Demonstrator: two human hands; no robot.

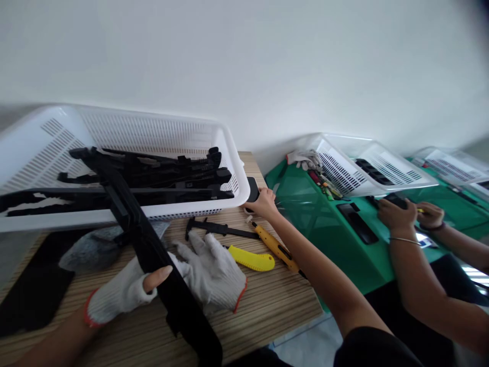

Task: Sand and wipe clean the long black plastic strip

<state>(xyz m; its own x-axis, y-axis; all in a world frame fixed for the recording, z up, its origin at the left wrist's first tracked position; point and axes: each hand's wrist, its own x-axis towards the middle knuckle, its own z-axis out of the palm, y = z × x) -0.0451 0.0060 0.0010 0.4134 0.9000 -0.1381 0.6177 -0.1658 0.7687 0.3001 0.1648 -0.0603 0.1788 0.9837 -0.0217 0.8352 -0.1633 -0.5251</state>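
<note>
My left hand [126, 290] wears a white knit glove with the thumb tip bare. It is closed around a long black plastic bar [153, 260] that slants from the white basket [160, 135] down toward me. My bare right hand [264, 204] reaches across the wooden table [267, 306] to the basket's right corner, fingers closed on a small flat black piece [252, 189]. A loose white glove [214, 272] lies flat on the table beside the bar. The basket holds several more long black plastic parts [171, 176].
A black caliper [216, 228], a yellow cutter [254, 260] and an orange-handled tool [277, 248] lie near the glove. Grey cloth [95, 248] and a black mat [30, 293] sit left. A co-worker's hands [399, 214] work at a green table [305, 204] with more white baskets [367, 165].
</note>
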